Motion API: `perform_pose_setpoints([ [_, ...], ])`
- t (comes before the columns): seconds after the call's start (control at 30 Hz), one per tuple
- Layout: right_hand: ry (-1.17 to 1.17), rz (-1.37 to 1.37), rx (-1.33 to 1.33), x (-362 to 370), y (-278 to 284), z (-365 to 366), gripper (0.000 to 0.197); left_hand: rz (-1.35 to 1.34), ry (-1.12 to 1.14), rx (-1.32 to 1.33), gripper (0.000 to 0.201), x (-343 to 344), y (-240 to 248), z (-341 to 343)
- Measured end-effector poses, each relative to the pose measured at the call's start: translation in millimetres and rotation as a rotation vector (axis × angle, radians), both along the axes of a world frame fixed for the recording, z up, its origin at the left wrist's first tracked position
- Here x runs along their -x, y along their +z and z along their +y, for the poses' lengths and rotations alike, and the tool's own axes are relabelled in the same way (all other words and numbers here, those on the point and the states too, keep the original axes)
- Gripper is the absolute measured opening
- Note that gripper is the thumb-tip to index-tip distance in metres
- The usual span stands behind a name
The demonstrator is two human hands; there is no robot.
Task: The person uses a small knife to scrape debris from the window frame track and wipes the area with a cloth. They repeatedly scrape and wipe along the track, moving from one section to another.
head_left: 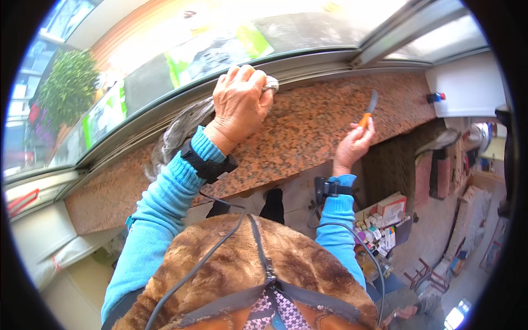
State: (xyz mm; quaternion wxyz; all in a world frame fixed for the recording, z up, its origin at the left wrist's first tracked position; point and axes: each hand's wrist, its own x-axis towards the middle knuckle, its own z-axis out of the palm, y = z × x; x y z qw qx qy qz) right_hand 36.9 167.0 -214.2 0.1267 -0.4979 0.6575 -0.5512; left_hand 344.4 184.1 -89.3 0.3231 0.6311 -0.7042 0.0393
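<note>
My left hand is closed round a crumpled grey cloth, pressed against the metal window track at the back of the sill. One end of the cloth sticks out beyond my fingers; the rest trails down to the left over the stone. Over the right part of the reddish speckled granite sill, my right hand grips a small knife by its orange handle. Its short blade points away from me, tip upward. A blue sleeve and a black wrist strap cover each wrist.
A small dark bottle with a red and blue cap lies at the sill's right end. Glass panes run along the far side, with a green bush outside. Boxes and bottles stand low at right; another person's hand shows at bottom right.
</note>
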Motion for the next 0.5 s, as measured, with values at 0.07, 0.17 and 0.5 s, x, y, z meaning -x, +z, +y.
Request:
perform_pose_setpoints([
  [0.07, 0.013, 0.091, 0.079, -2, 3, 0, 0.039, -0.028, -0.027, 0.051, 0.019, 20, 3, -18],
  [0.17, 0.041, -0.043, 0.003, -2, 10, 3, 0.042, -0.052, -0.057, 0.088, 0.017, 43, 5, -40],
  [0.5, 0.022, -0.055, -0.068, -9, 16, 6, 0.042, 0.208, -0.177, -0.067, 0.009, 108, -35, -104],
])
